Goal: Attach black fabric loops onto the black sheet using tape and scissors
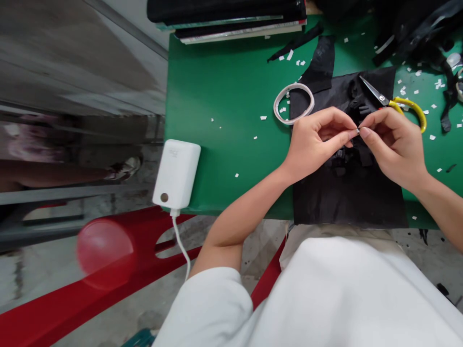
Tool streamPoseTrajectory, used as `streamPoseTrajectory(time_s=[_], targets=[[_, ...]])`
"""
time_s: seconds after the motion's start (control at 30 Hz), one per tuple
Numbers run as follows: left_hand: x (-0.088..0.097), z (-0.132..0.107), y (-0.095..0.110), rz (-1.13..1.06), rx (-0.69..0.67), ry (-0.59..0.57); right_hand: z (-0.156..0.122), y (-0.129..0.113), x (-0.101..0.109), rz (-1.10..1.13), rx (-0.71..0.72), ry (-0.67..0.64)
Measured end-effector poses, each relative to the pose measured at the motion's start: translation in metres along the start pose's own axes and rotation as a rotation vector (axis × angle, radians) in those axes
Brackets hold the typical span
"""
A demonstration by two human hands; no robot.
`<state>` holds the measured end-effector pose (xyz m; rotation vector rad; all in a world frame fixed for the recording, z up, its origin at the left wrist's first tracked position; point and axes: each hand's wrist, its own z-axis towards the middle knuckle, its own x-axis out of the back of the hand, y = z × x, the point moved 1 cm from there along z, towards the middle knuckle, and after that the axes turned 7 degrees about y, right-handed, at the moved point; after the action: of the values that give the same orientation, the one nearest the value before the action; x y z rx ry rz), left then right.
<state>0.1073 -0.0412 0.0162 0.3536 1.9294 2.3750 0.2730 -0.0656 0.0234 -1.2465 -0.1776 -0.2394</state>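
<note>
My left hand point(318, 140) and my right hand point(392, 140) meet fingertip to fingertip above a black fabric piece point(347, 193) lying on the green table point(224, 96). Both pinch a tiny pale bit point(358, 130) between thumbs and forefingers; it is too small to name. Small black parts point(356, 103) lie on the fabric just beyond my fingers. Yellow-handled scissors point(394, 101) rest behind my right hand, blades pointing left. A ring of white tape point(292, 102) lies left of the fabric's top corner.
A white power bank point(176, 173) with a cable sits on the table's left front edge. Dark stacked boards point(231, 19) and black scraps point(415, 29) lie at the back. White paper bits dot the green surface. Red bars point(108, 279) cross the floor below.
</note>
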Motion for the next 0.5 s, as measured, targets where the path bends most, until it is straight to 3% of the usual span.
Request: streamPoseTrajectory(time_s=[0.5], targets=[[0.0008, -0.0015, -0.0022, 0.049, -0.046, 0.004, 0.0007, 0.0036, 0.0010, -0.003, -0.013, 0.013]])
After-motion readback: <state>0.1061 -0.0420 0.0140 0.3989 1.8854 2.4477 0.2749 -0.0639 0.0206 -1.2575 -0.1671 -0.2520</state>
